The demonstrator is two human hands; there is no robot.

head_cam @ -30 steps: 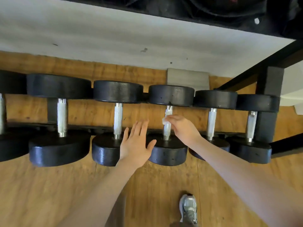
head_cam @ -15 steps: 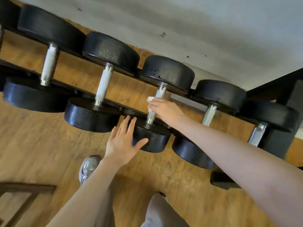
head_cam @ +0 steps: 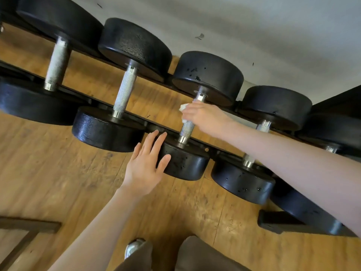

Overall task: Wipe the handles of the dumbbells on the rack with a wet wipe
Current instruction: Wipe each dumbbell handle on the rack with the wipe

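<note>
Nearest, at the bottom: brown trouser legs [head_cam: 195, 257] and the tip of a grey shoe [head_cam: 132, 247] on the wooden floor [head_cam: 58, 182]. A dark wooden frame [head_cam: 29, 227] low on the left.

A little farther: left hand [head_cam: 144, 167], flat and wide open, fingers straight, holding nothing – thumb and fingertips against the near black end [head_cam: 183, 163] of the middle dumbbell.

Farther still: right hand [head_cam: 203, 116], curled round the silver handle [head_cam: 187, 128] of that same dumbbell, with the white wet wipe [head_cam: 183, 107] squeezed between fingers and handle. Wipe up high on the handle, close to the far black end [head_cam: 209, 75].

Other dumbbells in a row on the black rack [head_cam: 277, 223] – one with a bare silver handle [head_cam: 125, 90] just to the left, another handle [head_cam: 56, 63] beyond it, more on the right.

At the very back: a grey wall [head_cam: 254, 26] with small dark marks.
</note>
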